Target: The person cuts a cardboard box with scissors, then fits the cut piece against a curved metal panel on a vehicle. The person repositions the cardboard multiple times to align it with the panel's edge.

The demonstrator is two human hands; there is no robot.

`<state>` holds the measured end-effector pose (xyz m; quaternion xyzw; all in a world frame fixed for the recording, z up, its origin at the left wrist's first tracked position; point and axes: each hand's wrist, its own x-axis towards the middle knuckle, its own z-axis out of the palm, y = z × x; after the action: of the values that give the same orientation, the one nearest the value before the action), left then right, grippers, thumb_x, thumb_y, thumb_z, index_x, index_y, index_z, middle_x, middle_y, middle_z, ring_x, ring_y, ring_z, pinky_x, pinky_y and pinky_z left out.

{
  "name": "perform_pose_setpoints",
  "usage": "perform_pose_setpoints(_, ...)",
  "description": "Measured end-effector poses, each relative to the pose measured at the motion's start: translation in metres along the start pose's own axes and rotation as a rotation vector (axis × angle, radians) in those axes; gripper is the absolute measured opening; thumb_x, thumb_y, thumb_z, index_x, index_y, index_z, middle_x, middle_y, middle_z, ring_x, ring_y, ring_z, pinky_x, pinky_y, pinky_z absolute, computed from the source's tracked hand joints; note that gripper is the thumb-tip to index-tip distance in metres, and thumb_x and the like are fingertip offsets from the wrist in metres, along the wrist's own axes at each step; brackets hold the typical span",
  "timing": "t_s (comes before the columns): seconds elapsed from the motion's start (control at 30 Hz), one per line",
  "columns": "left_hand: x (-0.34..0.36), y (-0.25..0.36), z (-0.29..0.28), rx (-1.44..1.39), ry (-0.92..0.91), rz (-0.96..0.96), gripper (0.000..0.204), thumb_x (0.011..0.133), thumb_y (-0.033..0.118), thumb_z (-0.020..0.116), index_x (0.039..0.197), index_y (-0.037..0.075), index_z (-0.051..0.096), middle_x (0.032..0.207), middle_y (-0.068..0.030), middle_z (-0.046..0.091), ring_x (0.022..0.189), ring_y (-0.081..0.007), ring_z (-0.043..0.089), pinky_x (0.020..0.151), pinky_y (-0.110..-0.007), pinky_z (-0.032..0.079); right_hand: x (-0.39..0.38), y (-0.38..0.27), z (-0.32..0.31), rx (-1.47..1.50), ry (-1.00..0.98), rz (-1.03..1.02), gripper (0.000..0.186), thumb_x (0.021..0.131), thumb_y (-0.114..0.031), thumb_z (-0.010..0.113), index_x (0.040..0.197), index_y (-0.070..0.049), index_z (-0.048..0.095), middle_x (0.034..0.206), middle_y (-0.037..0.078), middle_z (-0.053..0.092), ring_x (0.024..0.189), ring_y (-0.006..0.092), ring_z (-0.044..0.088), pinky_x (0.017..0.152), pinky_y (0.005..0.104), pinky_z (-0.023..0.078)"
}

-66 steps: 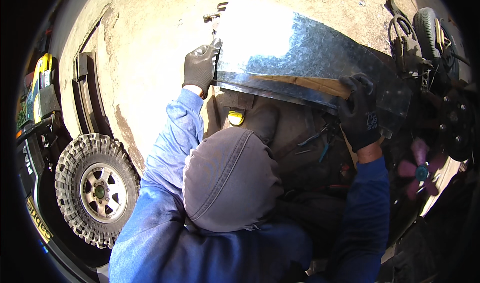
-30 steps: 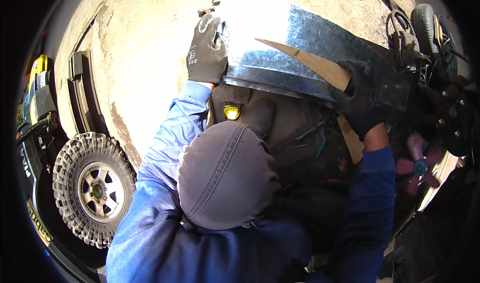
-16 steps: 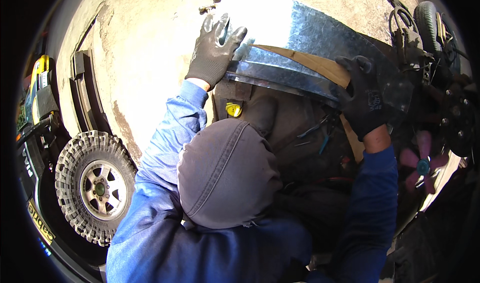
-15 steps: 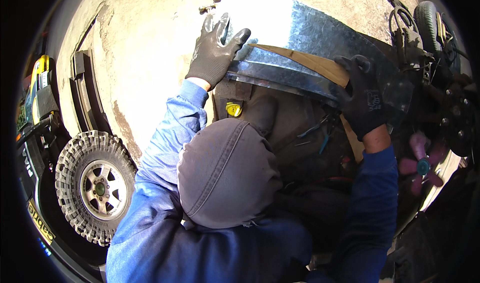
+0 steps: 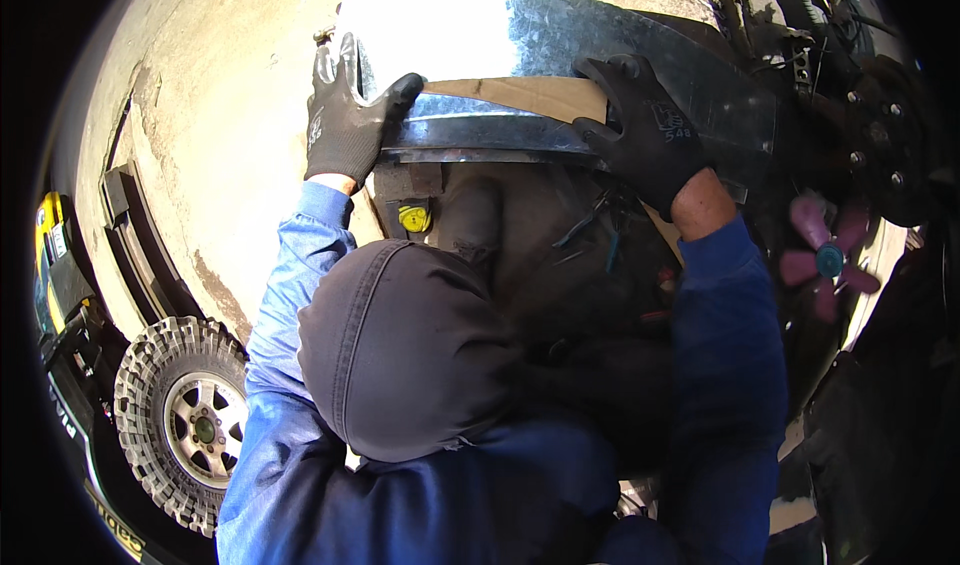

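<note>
A shiny galvanized metal sheet (image 5: 560, 35) with a folded near edge lies in front of me, its left part washed out by glare. My right hand (image 5: 645, 115), in a dark glove, is closed round the wide end of a pointed tan strip (image 5: 530, 95) lying on the sheet just beyond the fold. Whether the strip is wood or cardboard I cannot tell. Also gloved, my left hand (image 5: 350, 115) rests at the sheet's left end with fingers and thumb spread. Its thumb is close to the strip's tip.
A yellow tape measure (image 5: 414, 218) and blue-handled pliers (image 5: 590, 227) lie on the near side of the sheet. A pink fan (image 5: 828, 257) and dark machine parts (image 5: 890, 145) stand at right. To the left is a vehicle wheel (image 5: 190, 420). A grey cloth cap (image 5: 400, 345) hides the lower middle.
The whole view has shifted. My right hand has moved farther away from me, and the strip has swung to lie more nearly along the fold. The left hand remains spread at the sheet's end.
</note>
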<state>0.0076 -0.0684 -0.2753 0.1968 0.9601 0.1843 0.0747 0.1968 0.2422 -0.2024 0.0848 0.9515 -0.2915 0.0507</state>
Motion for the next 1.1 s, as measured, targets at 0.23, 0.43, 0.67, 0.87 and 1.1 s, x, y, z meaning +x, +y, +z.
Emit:
perform_pose_setpoints(0.23, 0.012, -0.044, 0.007, 0.639, 0.110, 0.592, 0.065, 0.108, 0.030, 0.071, 0.166, 0.014, 0.047, 0.174, -0.0185, 0.041, 0.159, -0.0472, 0.039, 0.130, -0.053, 0.043, 0.008, 0.032, -0.008, 0.046, 0.137, 0.052, 0.043, 0.096, -0.027, 0.079, 0.136, -0.014, 0.071, 0.132, 0.016, 0.068, 0.131, 0.0379, 0.064, 0.111, 0.0494, 0.054)
perform_pose_setpoints(0.43, 0.017, -0.070, 0.008, 0.367, 0.094, 0.526, 0.062, 0.106, 0.005, 0.063, 0.165, 0.010, 0.046, 0.173, -0.0144, 0.044, 0.158, -0.0406, 0.042, 0.131, -0.048, 0.043, 0.004, 0.057, -0.042, 0.388, 0.355, 0.091, 0.027, 0.095, -0.007, 0.078, 0.123, -0.007, 0.079, 0.112, 0.011, 0.078, 0.107, 0.0291, 0.073, 0.097, 0.0419, 0.059)
perform_pose_setpoints(0.67, 0.040, -0.038, 0.005, 0.459, 0.009, 0.383, 0.066, 0.111, -0.002, 0.054, 0.172, 0.015, 0.035, 0.158, -0.0218, 0.060, 0.138, -0.0392, 0.066, 0.119, -0.043, 0.055, 0.007, 0.040, -0.006, 0.000, 0.485, -0.118, 0.023, 0.097, -0.011, 0.076, 0.119, -0.011, 0.081, 0.112, 0.012, 0.078, 0.107, 0.0310, 0.073, 0.099, 0.0412, 0.058)
perform_pose_setpoints(0.87, 0.069, 0.013, -0.003, -0.090, -0.218, -0.004, 0.062, 0.110, 0.000, 0.060, 0.168, 0.013, 0.044, 0.164, -0.0205, 0.056, 0.149, -0.0373, 0.057, 0.121, -0.046, 0.054, 0.008, 0.049, 0.008, -0.135, 0.517, -0.170, 0.027, 0.096, -0.014, 0.076, 0.122, -0.016, 0.082, 0.119, 0.011, 0.077, 0.115, 0.0340, 0.070, 0.103, 0.0451, 0.056)
perform_pose_setpoints(1.1, 0.055, 0.017, -0.016, 0.101, -0.191, 0.376, 0.052, 0.116, 0.030, 0.056, 0.167, 0.025, 0.046, 0.164, -0.0271, 0.051, 0.151, -0.0407, 0.055, 0.128, -0.049, 0.046, 0.011, 0.040, 0.019, -0.127, 0.422, -0.273, 0.034, 0.094, -0.014, 0.078, 0.128, -0.019, 0.080, 0.128, 0.009, 0.074, 0.123, 0.0352, 0.067, 0.109, 0.0448, 0.054)
